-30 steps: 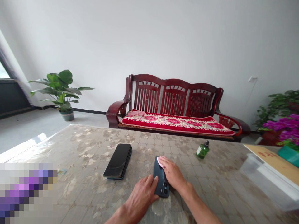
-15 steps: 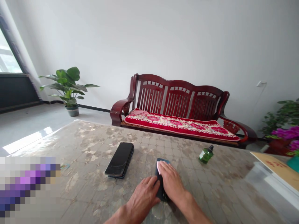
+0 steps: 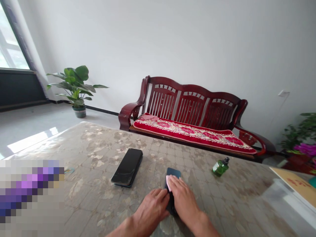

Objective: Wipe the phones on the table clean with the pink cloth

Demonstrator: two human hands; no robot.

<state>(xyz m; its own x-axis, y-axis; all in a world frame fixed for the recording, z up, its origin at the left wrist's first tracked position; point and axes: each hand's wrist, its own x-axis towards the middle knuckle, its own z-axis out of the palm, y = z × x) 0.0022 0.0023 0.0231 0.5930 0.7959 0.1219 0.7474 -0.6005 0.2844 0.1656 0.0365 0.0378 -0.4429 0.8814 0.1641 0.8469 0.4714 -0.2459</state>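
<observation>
A dark phone (image 3: 174, 172) lies flat on the table in front of me, its blue-black top end showing and its middle covered by my hands. My left hand (image 3: 153, 204) holds the phone by its left edge, fingertips on the near half. Under the fingers of my right hand (image 3: 184, 196) a small pink cloth (image 3: 168, 183) is pressed against the phone's surface. To the left rests another black phone (image 3: 127, 167), stacked on a second one whose edge peeks out below. A green bottle (image 3: 220, 167) with a black cap stands at the right.
The table (image 3: 91, 151) has a patterned cover under clear plastic. A tan printed board or box (image 3: 296, 186) lies at the right edge. At the left, a pixelated patch hides part of the table. Beyond stand a red wooden bench (image 3: 190, 102) and a potted plant (image 3: 79, 111).
My right hand has slid slightly toward me with the pink cloth, baring more of the phone's top end. My left hand keeps its hold. The view has tilted a little.
</observation>
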